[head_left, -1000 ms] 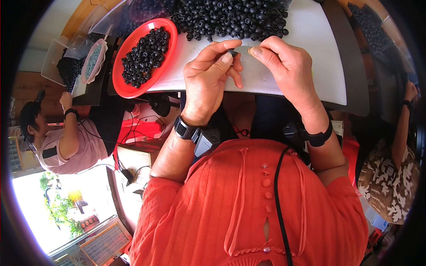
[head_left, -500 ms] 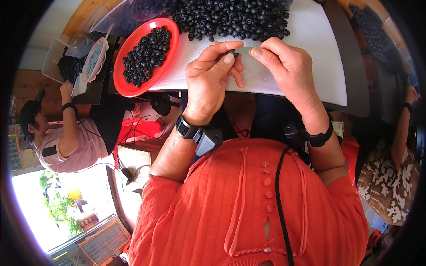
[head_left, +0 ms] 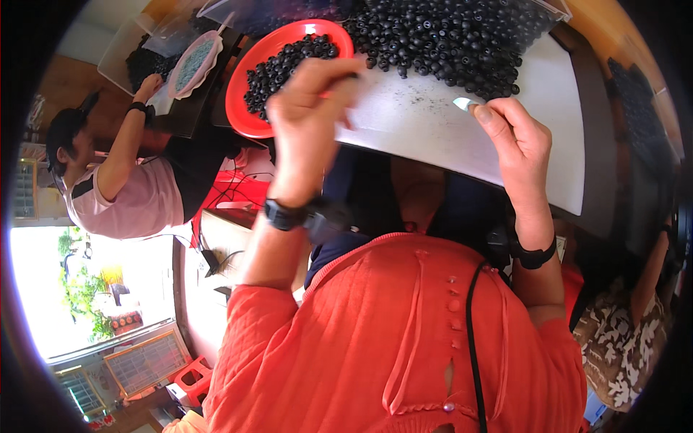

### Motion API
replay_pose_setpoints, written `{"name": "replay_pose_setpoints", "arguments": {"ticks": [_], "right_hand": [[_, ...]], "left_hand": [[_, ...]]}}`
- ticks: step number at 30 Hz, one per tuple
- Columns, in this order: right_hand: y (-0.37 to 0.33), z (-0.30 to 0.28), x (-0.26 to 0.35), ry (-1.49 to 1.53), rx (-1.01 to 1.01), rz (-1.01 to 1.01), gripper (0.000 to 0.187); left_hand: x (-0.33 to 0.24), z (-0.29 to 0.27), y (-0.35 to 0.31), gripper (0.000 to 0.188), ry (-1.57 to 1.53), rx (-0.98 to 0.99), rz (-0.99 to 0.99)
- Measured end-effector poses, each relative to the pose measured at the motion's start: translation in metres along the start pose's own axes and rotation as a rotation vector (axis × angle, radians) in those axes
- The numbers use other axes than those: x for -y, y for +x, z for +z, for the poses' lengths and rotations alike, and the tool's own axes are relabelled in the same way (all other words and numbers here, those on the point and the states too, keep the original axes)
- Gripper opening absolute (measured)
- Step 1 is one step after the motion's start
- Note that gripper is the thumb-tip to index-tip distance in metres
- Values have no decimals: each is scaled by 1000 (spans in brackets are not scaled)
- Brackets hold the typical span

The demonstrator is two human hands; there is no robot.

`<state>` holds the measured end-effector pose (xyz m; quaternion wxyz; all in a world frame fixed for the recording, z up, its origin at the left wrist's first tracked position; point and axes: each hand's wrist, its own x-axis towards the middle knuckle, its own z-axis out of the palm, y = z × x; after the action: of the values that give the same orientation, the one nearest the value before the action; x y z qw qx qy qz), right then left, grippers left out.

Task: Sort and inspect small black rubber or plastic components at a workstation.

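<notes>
My right hand point(head_left: 521, 141) pinches a small thin blade-like piece point(head_left: 463, 105), pale and shiny, between thumb and forefinger over the white tabletop point(head_left: 426, 137). Next to the red plate point(head_left: 238, 97), my left hand point(head_left: 307, 123) is smeared by motion. Its fingers curl over the plate's near right side, and I cannot make out whether a part is in them. On the plate lie many small round black parts point(head_left: 289, 68) with holes. A larger heap of such black parts point(head_left: 447, 47) covers the far side of the table.
A clear plastic bin wall point(head_left: 552, 9) edges the heap. At the left, a person point(head_left: 123, 187) reaches to another table with black parts and a pink dish point(head_left: 195, 66) of pale blue bits. Another person's patterned sleeve point(head_left: 621, 339) shows at the right.
My left hand has moved left to the red plate, away from my right hand. My right hand has drawn apart to the right, still pinching the pale piece. The whole view has shifted.
</notes>
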<state>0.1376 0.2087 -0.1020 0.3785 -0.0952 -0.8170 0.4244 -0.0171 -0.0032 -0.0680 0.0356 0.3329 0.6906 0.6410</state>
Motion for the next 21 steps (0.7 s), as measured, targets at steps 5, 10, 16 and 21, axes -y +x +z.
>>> {"name": "replay_pose_setpoints", "arguments": {"ticks": [5,10,16,21], "right_hand": [[4,2,2,-1,-19,3,19],[5,-1,-1,71,-101,29,19],[3,-1,3,54,-134,-10,20],[1,0,3,63,-155,-46,20]], "left_hand": [[19,-54,34,30,569,-190,115],[20,-4,26,8,547,-56,321],[39,51,40,28,803,-53,266],[52,60,46,29,934,-6,227]]}}
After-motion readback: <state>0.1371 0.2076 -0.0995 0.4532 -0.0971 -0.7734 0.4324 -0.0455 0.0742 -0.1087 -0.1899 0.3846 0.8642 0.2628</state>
